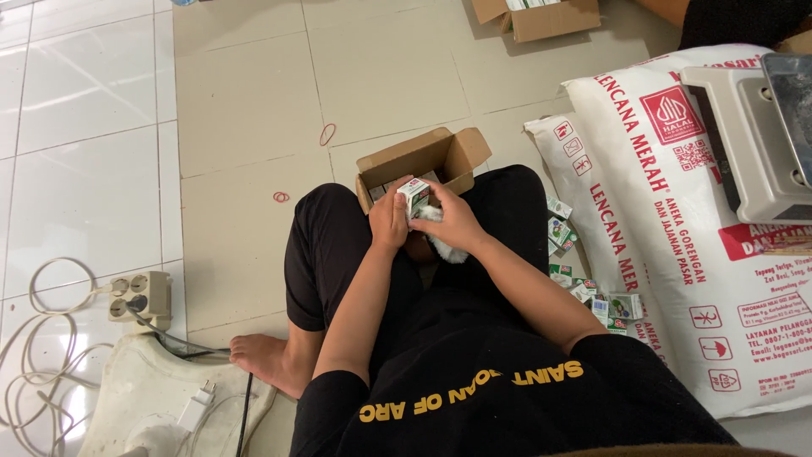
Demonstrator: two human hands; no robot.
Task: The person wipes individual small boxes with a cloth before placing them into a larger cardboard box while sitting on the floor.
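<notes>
I sit cross-legged on a tiled floor in black clothes. My left hand [389, 222] and my right hand [452, 222] meet above my lap and together hold a small white and green box [414, 196]. Something white [447, 248] shows under my right hand; what it is cannot be made out. Just beyond my hands an open brown cardboard carton [423, 161] rests by my knees, with more small boxes inside it.
Several small green and white boxes [584, 283] lie scattered on the floor to my right, against two big white printed sacks [668, 245] with a grey scale [757, 140] on top. Another open carton [541, 17] is far ahead. Red rubber bands [326, 134], a power strip [139, 296] and cables lie left.
</notes>
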